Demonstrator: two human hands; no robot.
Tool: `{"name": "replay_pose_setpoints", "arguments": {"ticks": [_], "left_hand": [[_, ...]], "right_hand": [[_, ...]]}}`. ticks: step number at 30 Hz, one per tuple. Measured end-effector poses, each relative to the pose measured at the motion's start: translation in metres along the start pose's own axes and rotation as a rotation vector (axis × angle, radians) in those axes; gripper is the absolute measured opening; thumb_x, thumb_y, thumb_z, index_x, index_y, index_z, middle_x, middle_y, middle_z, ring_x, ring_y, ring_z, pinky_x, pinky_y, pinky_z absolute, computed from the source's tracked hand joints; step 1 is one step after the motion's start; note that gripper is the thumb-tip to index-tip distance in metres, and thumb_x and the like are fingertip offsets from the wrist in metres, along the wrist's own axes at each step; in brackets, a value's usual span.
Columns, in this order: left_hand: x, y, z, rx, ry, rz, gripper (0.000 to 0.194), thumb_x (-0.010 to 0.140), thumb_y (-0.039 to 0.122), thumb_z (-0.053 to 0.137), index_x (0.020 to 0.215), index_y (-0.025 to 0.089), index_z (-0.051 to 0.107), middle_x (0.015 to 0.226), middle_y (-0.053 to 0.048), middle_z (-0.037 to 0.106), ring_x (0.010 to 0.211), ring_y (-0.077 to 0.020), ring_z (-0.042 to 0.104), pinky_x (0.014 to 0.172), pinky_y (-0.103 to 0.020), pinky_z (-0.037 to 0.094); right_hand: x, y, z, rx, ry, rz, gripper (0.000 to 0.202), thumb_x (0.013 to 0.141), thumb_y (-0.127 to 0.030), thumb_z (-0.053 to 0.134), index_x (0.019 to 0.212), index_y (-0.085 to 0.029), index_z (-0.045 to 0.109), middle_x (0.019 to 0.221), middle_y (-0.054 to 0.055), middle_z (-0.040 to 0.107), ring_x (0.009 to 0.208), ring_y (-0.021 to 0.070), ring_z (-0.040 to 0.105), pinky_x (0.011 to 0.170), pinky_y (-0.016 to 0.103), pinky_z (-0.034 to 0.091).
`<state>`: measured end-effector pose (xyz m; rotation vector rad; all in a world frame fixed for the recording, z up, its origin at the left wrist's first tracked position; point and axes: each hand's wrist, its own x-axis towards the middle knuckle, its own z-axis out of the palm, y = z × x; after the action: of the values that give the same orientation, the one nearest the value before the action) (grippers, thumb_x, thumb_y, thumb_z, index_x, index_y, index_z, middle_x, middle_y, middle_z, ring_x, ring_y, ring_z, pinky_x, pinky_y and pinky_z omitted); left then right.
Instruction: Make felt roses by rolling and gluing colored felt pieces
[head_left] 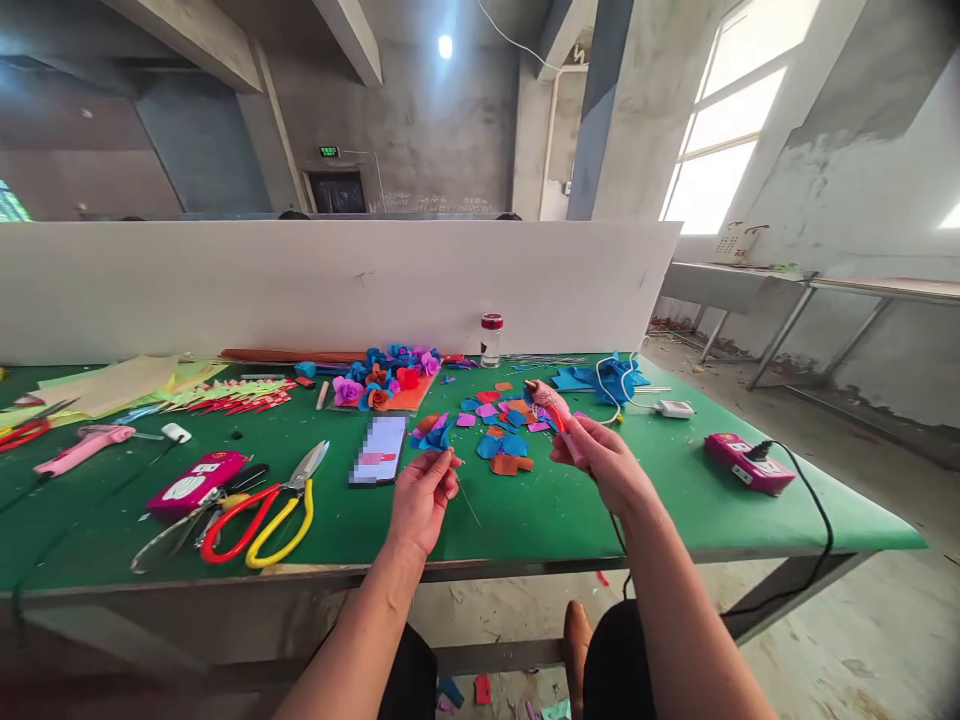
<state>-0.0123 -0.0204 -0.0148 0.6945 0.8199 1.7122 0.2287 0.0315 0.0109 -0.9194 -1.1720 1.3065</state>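
Between the closed fingertips of my left hand [426, 500] is a paper flower [436, 436] in blue with some purple and orange, and a thin stem or wire trails down from it. My right hand [604, 462] is wrapped around a pink glue gun [553, 405], its nozzle pointing up and left, away from the flower. Below and left of the nozzle lie loose paper petals [513, 446] in blue, orange and purple. Finished-looking paper flowers [390, 378] are bunched on the table behind my left hand.
A phone [379, 450] and red-and-yellow scissors [281, 510] lie left of my left hand. A second pink glue gun [86, 448] is at far left. Magenta power boxes [196, 484] sit on both sides; the right one has a black cord. A red-lidded jar [490, 342] stands by the white partition [330, 285].
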Motion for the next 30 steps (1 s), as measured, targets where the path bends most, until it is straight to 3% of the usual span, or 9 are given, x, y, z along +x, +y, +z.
{"name": "replay_pose_setpoints", "arguments": {"ticks": [4,8,13,16,19,23,30], "left_hand": [[0.001,-0.001,-0.004,-0.005,0.02,0.015,0.032,0.059,0.029,0.092,0.072,0.012,0.068,0.068,-0.002,0.066,0.051,-0.0048,0.049,0.045,-0.018,0.035],[0.001,0.0,-0.009,-0.001,0.027,0.027,0.03,0.062,0.028,0.091,0.072,0.012,0.067,0.069,-0.002,0.067,0.051,-0.0045,0.049,0.045,-0.018,0.035],[0.002,0.006,-0.01,-0.02,0.05,0.026,0.031,0.059,0.028,0.092,0.073,0.012,0.069,0.068,-0.002,0.066,0.051,-0.0048,0.05,0.046,-0.018,0.036],[0.003,0.007,-0.007,-0.024,0.052,0.013,0.031,0.057,0.026,0.093,0.073,0.012,0.07,0.067,-0.002,0.066,0.051,-0.0046,0.049,0.046,-0.018,0.035],[0.004,0.006,-0.004,-0.022,0.041,0.004,0.031,0.057,0.027,0.093,0.072,0.012,0.07,0.067,-0.003,0.067,0.051,-0.0045,0.049,0.046,-0.019,0.034],[0.003,0.004,0.001,-0.02,0.043,-0.009,0.034,0.054,0.029,0.094,0.071,0.012,0.07,0.066,-0.003,0.066,0.051,-0.0048,0.048,0.046,-0.019,0.034],[0.003,0.003,0.003,0.001,0.039,-0.004,0.036,0.05,0.031,0.095,0.067,0.013,0.068,0.065,-0.003,0.066,0.051,-0.0052,0.048,0.047,-0.019,0.033]], "right_hand": [[0.004,0.008,0.032,0.335,-0.102,0.119,0.043,0.065,-0.054,0.085,0.084,-0.02,0.068,0.073,0.0,0.065,0.06,0.0136,0.059,0.062,0.031,0.056],[0.002,0.009,0.044,0.42,-0.28,0.123,0.04,0.071,-0.049,0.082,0.097,-0.022,0.069,0.076,0.002,0.068,0.062,0.0141,0.06,0.056,0.026,0.05],[-0.01,-0.003,0.047,0.131,-0.254,0.027,0.047,0.081,-0.062,0.068,0.098,-0.018,0.07,0.067,0.002,0.064,0.054,0.0123,0.052,0.049,0.024,0.039],[-0.018,-0.015,0.045,-0.045,-0.234,-0.049,0.049,0.082,-0.064,0.067,0.103,-0.02,0.067,0.064,-0.001,0.061,0.053,0.0121,0.049,0.047,0.024,0.035],[-0.024,-0.022,0.045,-0.144,-0.268,-0.136,0.047,0.083,-0.066,0.064,0.094,-0.02,0.064,0.062,-0.002,0.057,0.053,0.0117,0.046,0.048,0.025,0.034],[-0.027,-0.02,0.046,-0.292,-0.336,-0.259,0.044,0.091,-0.063,0.054,0.089,-0.019,0.059,0.063,-0.002,0.054,0.055,0.0113,0.046,0.051,0.025,0.036],[-0.027,-0.014,0.045,-0.459,-0.4,-0.32,0.037,0.099,-0.053,0.046,0.093,-0.018,0.058,0.066,-0.002,0.053,0.057,0.0118,0.045,0.053,0.025,0.036]]}}
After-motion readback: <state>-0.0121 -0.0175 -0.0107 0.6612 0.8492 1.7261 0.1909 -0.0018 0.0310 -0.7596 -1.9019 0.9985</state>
